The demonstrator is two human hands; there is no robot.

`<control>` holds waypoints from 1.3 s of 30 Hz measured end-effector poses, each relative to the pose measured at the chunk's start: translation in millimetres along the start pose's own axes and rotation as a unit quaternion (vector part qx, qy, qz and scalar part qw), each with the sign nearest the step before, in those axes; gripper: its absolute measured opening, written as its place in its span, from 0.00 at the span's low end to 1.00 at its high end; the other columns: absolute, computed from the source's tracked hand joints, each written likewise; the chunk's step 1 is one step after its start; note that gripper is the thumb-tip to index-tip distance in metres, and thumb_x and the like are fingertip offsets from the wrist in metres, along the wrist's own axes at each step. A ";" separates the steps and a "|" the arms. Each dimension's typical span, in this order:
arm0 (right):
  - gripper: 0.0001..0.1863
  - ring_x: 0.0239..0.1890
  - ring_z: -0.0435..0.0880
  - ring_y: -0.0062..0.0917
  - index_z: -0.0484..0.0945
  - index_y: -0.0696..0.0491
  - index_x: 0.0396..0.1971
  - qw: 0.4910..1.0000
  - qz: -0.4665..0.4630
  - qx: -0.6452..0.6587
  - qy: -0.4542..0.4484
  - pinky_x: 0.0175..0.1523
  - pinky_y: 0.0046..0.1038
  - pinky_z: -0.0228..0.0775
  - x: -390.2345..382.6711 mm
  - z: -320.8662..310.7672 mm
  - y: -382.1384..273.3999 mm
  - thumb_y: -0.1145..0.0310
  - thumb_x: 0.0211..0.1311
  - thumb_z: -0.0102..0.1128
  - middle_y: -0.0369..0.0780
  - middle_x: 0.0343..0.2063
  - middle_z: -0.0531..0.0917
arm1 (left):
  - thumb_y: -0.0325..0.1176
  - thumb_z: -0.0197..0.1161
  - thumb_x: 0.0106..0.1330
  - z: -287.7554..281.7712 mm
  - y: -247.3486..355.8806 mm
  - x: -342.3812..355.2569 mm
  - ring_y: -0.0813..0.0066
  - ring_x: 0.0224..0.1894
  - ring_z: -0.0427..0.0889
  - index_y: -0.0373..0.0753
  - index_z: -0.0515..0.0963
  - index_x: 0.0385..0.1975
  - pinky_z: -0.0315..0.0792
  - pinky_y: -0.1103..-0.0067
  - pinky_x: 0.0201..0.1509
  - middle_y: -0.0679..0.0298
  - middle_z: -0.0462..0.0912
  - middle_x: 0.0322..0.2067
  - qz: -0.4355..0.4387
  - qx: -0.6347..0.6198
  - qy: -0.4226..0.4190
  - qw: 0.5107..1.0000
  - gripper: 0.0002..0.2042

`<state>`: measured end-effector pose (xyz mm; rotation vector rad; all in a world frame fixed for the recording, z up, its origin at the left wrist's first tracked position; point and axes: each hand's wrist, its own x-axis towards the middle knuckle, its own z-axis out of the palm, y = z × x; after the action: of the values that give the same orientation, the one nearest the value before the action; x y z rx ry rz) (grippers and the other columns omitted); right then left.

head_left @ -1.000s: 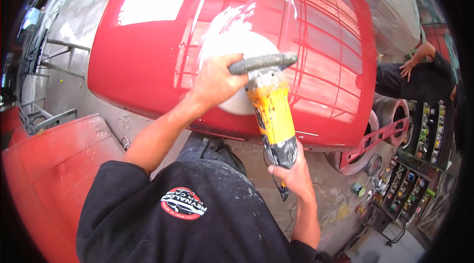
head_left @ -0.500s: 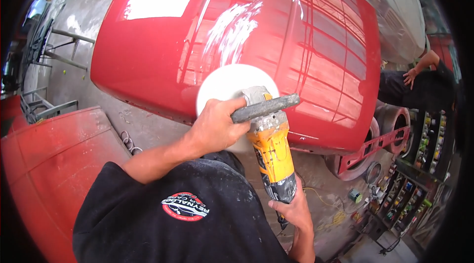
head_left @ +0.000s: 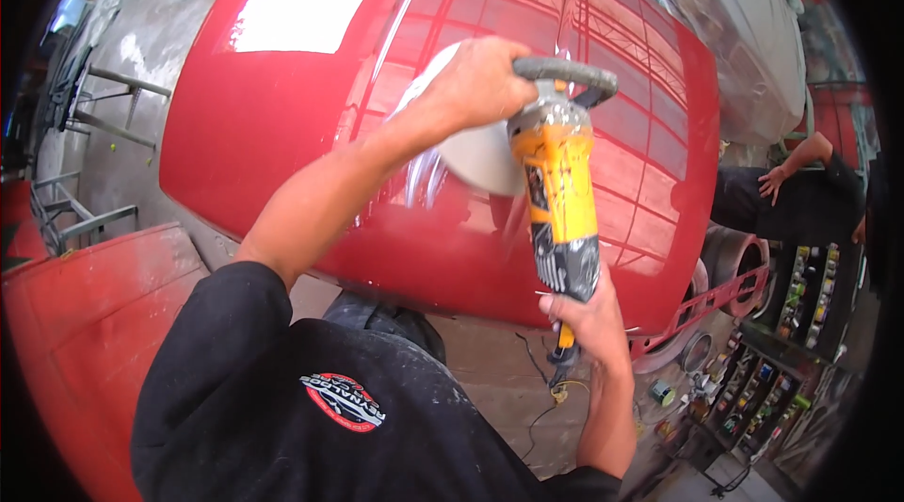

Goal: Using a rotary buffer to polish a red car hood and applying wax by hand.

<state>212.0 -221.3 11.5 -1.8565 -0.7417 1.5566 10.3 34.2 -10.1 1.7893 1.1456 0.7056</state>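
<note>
A yellow and black power polisher (head_left: 570, 186) lies over the glossy red car hood (head_left: 273, 125). My left hand (head_left: 482, 83) is wrapped around its dark bar-shaped front handle. My right hand (head_left: 591, 309) grips the black rear end of the body, near the cord. The white round pad (head_left: 482, 161) sits at the middle of the hood, partly hidden by my left forearm and the tool's head; it looks tilted. Whitish streaks show on the paint beside the pad, and the roof beams reflect in the surface.
Another red panel (head_left: 104, 314) stands at the near left. Metal stands (head_left: 85, 210) are at the far left. On the right are a plastic-covered vehicle (head_left: 744, 50), a person's hand (head_left: 774, 184), wheels (head_left: 725, 262) and racks of small containers (head_left: 763, 389). A cord (head_left: 537, 422) trails over the floor.
Both hands have pushed the polisher forward and a little to the right, from the hood's near edge to its middle. My left arm is stretched out further. The pad covers part of the white streaks.
</note>
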 end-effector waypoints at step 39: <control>0.40 0.29 0.79 0.18 0.66 0.56 0.62 0.995 0.006 0.103 0.003 0.33 0.23 0.76 -18.3 31.8 40.8 0.79 0.47 0.75 0.36 0.38 0.80 | 0.32 0.65 0.54 0.9 28.5 -18.3 0.43 0.37 0.87 0.36 0.85 0.34 0.80 0.56 0.44 0.44 0.85 0.29 0.032 0.093 -0.070 0.993 0.10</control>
<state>179.4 -259.1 -11.2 -1.7172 -0.5453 1.5713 15.3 11.7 14.6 2.0053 1.0932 0.5158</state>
